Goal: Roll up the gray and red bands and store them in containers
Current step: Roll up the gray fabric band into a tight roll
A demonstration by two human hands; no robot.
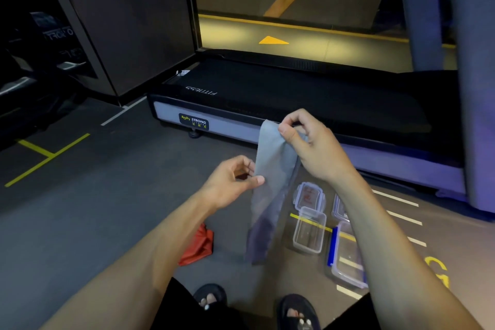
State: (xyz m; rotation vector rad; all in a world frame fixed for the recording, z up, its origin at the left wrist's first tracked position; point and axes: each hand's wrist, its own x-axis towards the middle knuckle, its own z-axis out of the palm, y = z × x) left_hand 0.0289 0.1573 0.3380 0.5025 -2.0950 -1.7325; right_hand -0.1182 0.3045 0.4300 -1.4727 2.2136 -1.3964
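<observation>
Gray elastic hangs at the centre of the view: the gray band (270,182) is held up in the air, its upper end pinched between thumb and curled fingers of the right hand (308,144), its left edge nipped lower down between thumb and forefinger of the left hand (233,182). The tail droops toward six o'clock, darker and creased at the bottom, and seems to end just above the floor (80,209), though I cannot tell whether it touches.

At seven o'clock from the band, the red band (198,245) lies crumpled on the floor, partly hidden by the left forearm. At four o'clock stand the containers: a small clear container (309,233) with its lid (309,194) lying just beyond it, and a larger container (348,265) with a blue clip, half covered by the right forearm. A treadmill (267,94) fills twelve o'clock.

Rolling has not begun, by my reading. The risk lies in the thin, slack material: a fold along its length would roll up crooked and bulky, perhaps too fat for the small box. A loose pinch could also let the end slip and the whole strip drop.
</observation>
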